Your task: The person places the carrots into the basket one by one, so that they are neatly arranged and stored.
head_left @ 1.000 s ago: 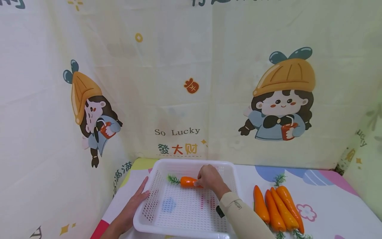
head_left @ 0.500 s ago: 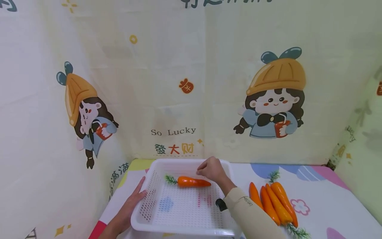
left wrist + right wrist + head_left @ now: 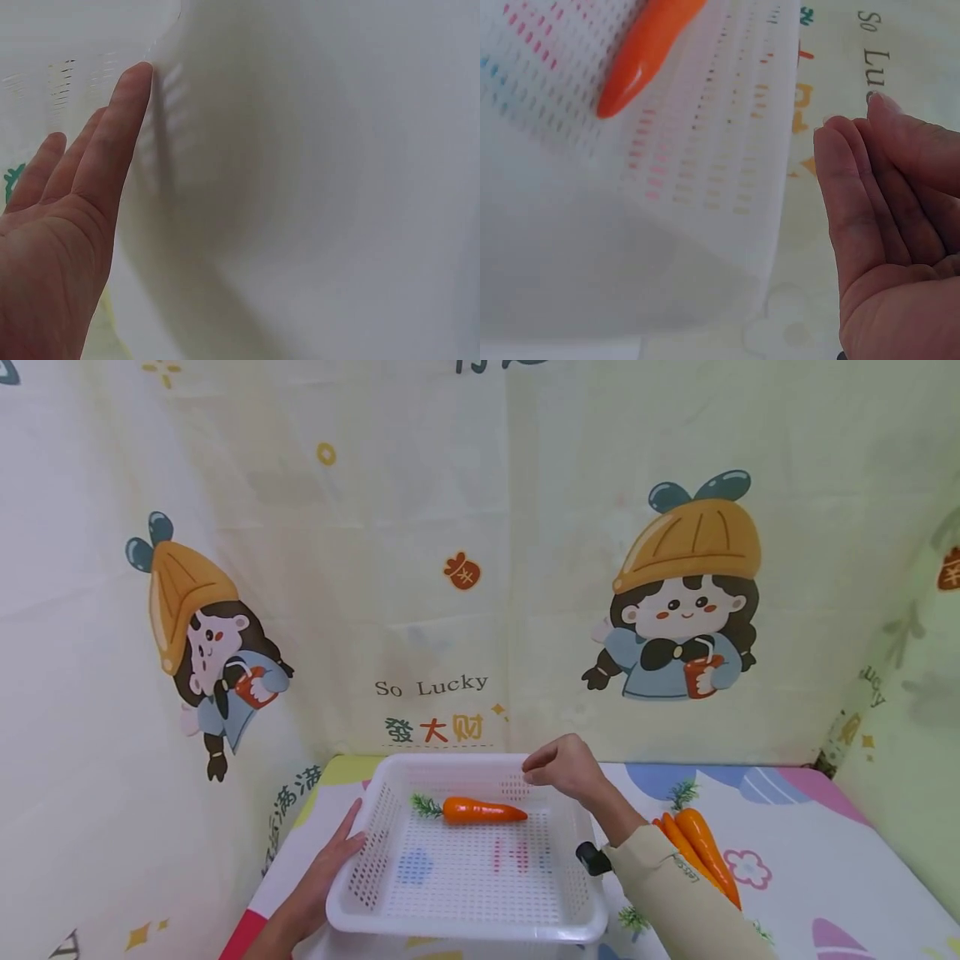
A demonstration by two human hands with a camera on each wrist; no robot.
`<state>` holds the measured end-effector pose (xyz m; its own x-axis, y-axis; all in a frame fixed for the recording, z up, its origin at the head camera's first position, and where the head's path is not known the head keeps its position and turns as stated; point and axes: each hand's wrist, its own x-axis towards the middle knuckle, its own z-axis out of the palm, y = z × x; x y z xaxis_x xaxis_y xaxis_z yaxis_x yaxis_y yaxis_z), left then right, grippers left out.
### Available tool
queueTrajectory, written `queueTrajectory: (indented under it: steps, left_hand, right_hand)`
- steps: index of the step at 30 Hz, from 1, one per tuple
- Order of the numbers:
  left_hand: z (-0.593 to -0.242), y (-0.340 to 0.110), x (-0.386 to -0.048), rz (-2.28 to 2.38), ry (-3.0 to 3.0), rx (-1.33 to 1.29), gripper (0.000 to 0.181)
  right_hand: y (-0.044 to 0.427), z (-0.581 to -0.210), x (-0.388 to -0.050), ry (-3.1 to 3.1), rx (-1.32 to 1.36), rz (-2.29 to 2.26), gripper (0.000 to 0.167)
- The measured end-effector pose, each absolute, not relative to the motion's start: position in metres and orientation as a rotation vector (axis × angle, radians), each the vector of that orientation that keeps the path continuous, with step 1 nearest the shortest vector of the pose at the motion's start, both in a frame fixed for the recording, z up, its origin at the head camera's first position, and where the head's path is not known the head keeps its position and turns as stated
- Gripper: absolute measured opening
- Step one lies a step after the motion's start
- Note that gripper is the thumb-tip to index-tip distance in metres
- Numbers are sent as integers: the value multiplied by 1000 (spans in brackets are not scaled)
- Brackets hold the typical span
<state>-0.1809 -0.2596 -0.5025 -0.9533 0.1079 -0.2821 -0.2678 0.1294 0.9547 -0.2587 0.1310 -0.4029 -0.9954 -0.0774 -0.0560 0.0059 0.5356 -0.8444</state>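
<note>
An orange carrot (image 3: 480, 811) with feathery green leaves lies crosswise in a white perforated basket (image 3: 465, 930). My left hand (image 3: 326, 868) rests against the basket's left side with its fingers straight, and the left wrist view shows these extended fingers (image 3: 124, 120) by the wall. Over the back right corner of the basket my right hand (image 3: 570, 768) hovers, holding nothing. In the right wrist view its fingers (image 3: 847, 202) are loosely bent, apart from the basket wall and from the carrot's tip (image 3: 626, 86).
To the right of the basket, several more carrots (image 3: 703, 839) lie side by side on the patterned tablecloth (image 3: 810, 852), partly hidden by my right sleeve (image 3: 682, 893). A printed curtain (image 3: 420, 610) hangs behind and along the sides.
My right hand has let go of the carrot in the basket, then lifted and moved right. The carrot stays lying there. My left hand remains at the basket's side.
</note>
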Motion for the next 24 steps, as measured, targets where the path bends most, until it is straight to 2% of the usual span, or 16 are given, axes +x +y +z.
queueTrajectory:
  steps: [13, 24]
  left_hand:
    - [-503, -260, -182, 1917, 2123, -134, 68]
    - [-504, -258, -182, 1922, 2125, -161, 71]
  right_hand:
    - [176, -400, -245, 2679, -114, -1487, 16]
    - [232, -411, -222, 2701, 30, -1401, 27]
